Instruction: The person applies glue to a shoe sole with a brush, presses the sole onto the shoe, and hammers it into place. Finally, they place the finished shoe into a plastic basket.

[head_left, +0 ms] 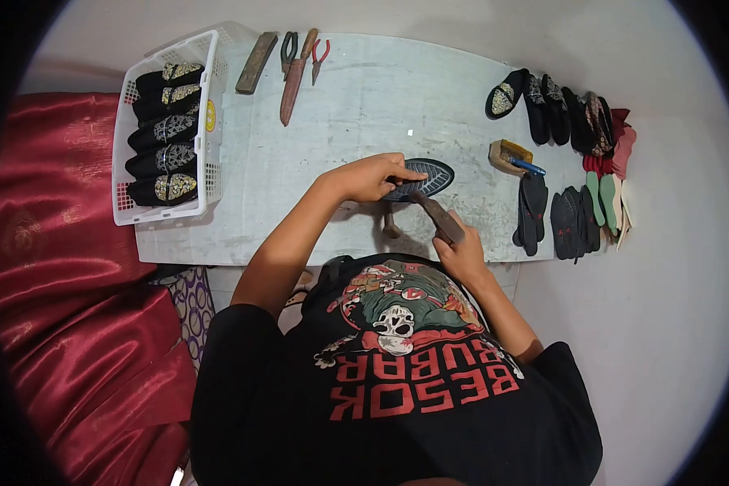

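Note:
A black shoe (436, 173) is turned with its ridged sole up, near the middle of the table. My left hand (373, 176) grips it from the left, with the index finger stretched along the sole. In my right hand (462, 253) is a hammer with a wooden handle (441, 219); its dark end is at the lower edge of the sole. Below the shoe, a short brown rounded piece (390, 225) sticks out, and its upper part is hidden.
A white basket (212, 121) of black decorated shoes stands at left. Along the back lie a dark block (257, 63), a knife (293, 89), black pliers (289, 55) and red pliers (320, 61). At right are a brush (509, 154), more shoes (506, 95) and dark soles (531, 212).

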`<state>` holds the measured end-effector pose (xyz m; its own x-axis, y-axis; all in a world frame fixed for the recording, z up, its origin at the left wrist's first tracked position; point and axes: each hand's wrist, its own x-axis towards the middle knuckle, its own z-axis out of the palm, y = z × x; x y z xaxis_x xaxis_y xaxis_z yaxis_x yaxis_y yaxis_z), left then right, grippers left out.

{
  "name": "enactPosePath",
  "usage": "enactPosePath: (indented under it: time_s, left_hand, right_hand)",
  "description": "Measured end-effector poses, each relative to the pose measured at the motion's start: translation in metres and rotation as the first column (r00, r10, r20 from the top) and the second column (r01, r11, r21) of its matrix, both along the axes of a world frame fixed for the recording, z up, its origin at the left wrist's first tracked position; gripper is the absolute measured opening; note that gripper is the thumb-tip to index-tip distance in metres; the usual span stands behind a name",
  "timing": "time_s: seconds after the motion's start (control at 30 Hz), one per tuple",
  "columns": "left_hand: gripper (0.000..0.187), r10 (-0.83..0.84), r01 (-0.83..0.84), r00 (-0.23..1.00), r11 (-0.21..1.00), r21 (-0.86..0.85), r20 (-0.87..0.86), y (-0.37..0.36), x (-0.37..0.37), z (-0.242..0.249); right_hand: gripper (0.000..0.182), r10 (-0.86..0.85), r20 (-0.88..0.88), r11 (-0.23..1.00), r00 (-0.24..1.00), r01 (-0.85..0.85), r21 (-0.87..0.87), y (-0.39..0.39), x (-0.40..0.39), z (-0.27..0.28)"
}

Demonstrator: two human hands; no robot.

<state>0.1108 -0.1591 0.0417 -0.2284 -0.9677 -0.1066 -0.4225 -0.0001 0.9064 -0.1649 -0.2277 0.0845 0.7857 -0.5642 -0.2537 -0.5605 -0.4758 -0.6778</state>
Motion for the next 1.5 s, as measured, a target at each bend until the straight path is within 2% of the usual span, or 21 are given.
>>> enactPosePath:
  time_s: [0.13, 0.2, 0.33, 0.43, 0.47, 0.5, 0.57, 0.63, 0.77, 0.83, 0.87, 0.9, 0.97, 1.1, 1.23, 1.3, 1.5]
  left_hand:
    - [0.071, -0.016, 0.016, 1.000, 1.000, 0.014, -0.008, -0.001, 0.002, 0.002]
    - [0.071, -0.014, 0.015, 0.999, 1.000, 0.025, -0.044, -0.003, 0.002, -0.003]
    - [0.069, -0.004, 0.004, 0.998, 1.000, -0.005, -0.065, -0.002, 0.004, -0.005]
    - [0.064, 0.047, -0.047, 0.998, 0.999, -0.004, -0.049, 0.002, -0.001, 0.000]
    - [0.064, 0.051, -0.051, 0.997, 0.999, -0.004, -0.050, 0.005, -0.003, 0.001]
    - [0.062, 0.119, -0.120, 0.992, 0.993, -0.013, -0.044, 0.010, -0.006, 0.000]
    - [0.060, 0.188, -0.189, 0.982, 0.982, -0.026, -0.034, 0.018, -0.008, 0.001]
    - [0.056, 0.436, -0.370, 0.862, 0.890, -0.267, 0.259, 0.028, -0.010, 0.001]
    - [0.053, 0.457, -0.420, 0.869, 0.884, -0.207, 0.189, 0.035, -0.019, -0.011]
    - [0.047, 0.497, -0.453, 0.832, 0.865, -0.216, 0.248, 0.037, -0.024, -0.010]
    - [0.047, 0.503, -0.460, 0.829, 0.862, -0.213, 0.246, 0.038, -0.023, -0.011]
    - [0.048, 0.496, -0.458, 0.833, 0.867, -0.196, 0.245, 0.037, -0.022, -0.012]
    - [0.048, 0.482, -0.448, 0.841, 0.875, -0.186, 0.245, 0.035, -0.021, -0.015]
    - [0.047, 0.486, -0.457, 0.847, 0.873, -0.170, 0.216, 0.036, -0.020, -0.018]
    - [0.046, 0.508, -0.466, 0.822, 0.860, -0.209, 0.257, 0.040, -0.026, -0.017]
    - [0.046, 0.520, -0.469, 0.809, 0.852, -0.231, 0.276, 0.041, -0.029, -0.016]
    - [0.048, 0.511, -0.450, 0.813, 0.856, -0.255, 0.280, 0.045, -0.033, -0.018]
  right_hand:
    - [0.025, -0.003, 0.015, 1.000, 1.000, 0.004, -0.029, -0.002, 0.010, 0.006]
    - [0.025, 0.020, -0.168, 0.999, 0.986, -0.027, -0.040, -0.006, 0.014, 0.001]
    - [0.025, 0.036, -0.183, 0.997, 0.982, -0.047, -0.056, -0.002, 0.017, 0.010]
    - [0.026, 0.068, -0.088, 0.993, 0.994, -0.077, -0.092, 0.002, 0.015, 0.005]
    - [0.026, 0.040, -0.165, 0.998, 0.986, -0.048, -0.042, 0.005, 0.017, 0.002]
    - [0.026, 0.016, -0.243, 1.000, 0.970, -0.015, 0.008, 0.009, 0.019, 0.001]
    - [0.028, 0.016, -0.250, 1.000, 0.968, -0.020, -0.014, 0.009, 0.024, 0.005]
    - [0.028, 0.016, -0.249, 1.000, 0.968, -0.020, -0.014, 0.008, 0.026, 0.011]
    - [0.028, 0.033, -0.172, 0.999, 0.985, -0.028, 0.033, -0.002, 0.031, 0.023]
    - [0.030, -0.098, -0.105, 0.991, 0.990, 0.106, 0.077, -0.003, 0.039, 0.038]
    - [0.033, -0.146, -0.152, 0.983, 0.978, 0.160, 0.090, -0.005, 0.046, 0.045]
    - [0.033, -0.142, -0.154, 0.984, 0.978, 0.157, 0.089, -0.009, 0.047, 0.042]
    - [0.033, -0.043, -0.241, 0.999, 0.970, 0.041, -0.016, -0.019, 0.045, 0.029]
    - [0.034, 0.010, -0.214, 0.998, 0.977, -0.023, -0.059, -0.023, 0.042, 0.019]
    - [0.035, -0.002, -0.235, 0.998, 0.972, -0.011, -0.055, -0.025, 0.049, 0.032]
    - [0.035, -0.082, -0.242, 0.993, 0.967, 0.060, -0.098, -0.026, 0.048, 0.023]
    - [0.035, -0.045, -0.252, 0.994, 0.967, 0.018, -0.110, -0.032, 0.049, 0.030]
